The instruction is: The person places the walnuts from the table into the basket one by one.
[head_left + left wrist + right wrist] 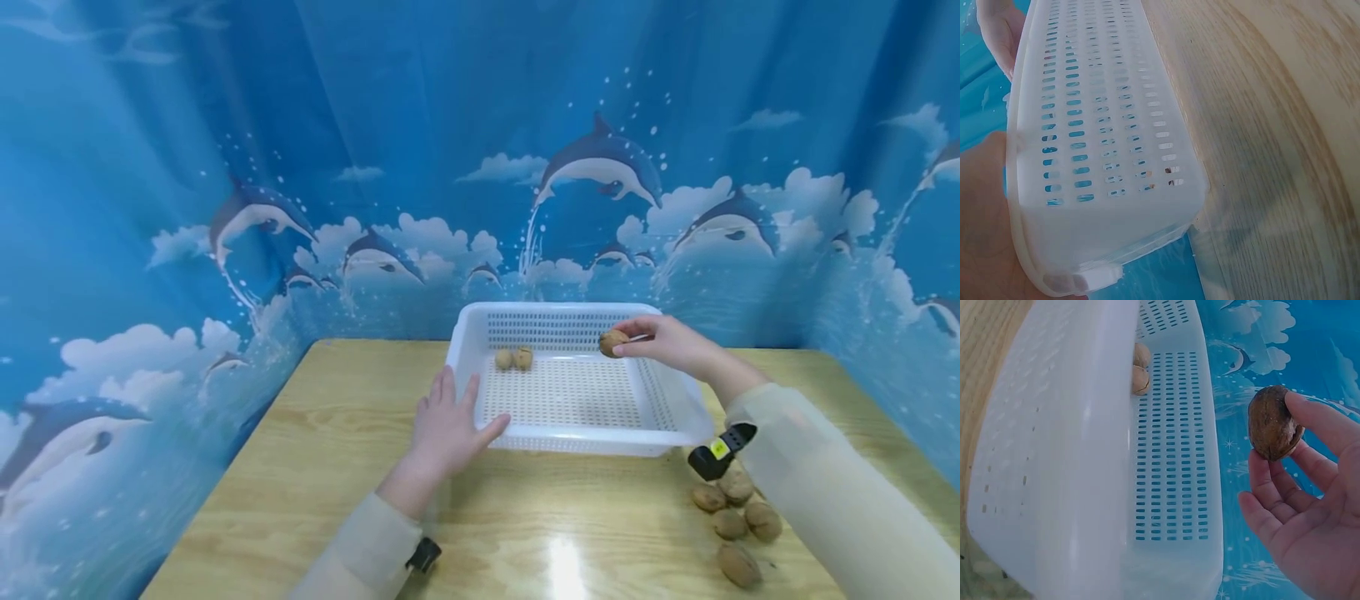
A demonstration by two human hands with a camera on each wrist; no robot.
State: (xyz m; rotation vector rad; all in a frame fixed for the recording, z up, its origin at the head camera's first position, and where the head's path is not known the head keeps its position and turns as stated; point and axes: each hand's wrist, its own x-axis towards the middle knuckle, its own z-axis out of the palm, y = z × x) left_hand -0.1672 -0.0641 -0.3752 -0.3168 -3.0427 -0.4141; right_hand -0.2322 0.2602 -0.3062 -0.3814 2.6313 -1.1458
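A white perforated plastic basket stands on the wooden table, with two walnuts lying in its left part. Above the basket's right side, my right hand pinches a brown walnut between thumb and fingertips. The right wrist view shows this walnut's rough, dark shell clearly. My left hand rests at the basket's near left corner, its fingers spread along the rim. In the left wrist view, part of the left hand shows beside the basket's rim.
Several more walnuts lie grouped on the table at the near right, partly under my right forearm. A blue curtain with dolphins hangs behind the table and on both sides.
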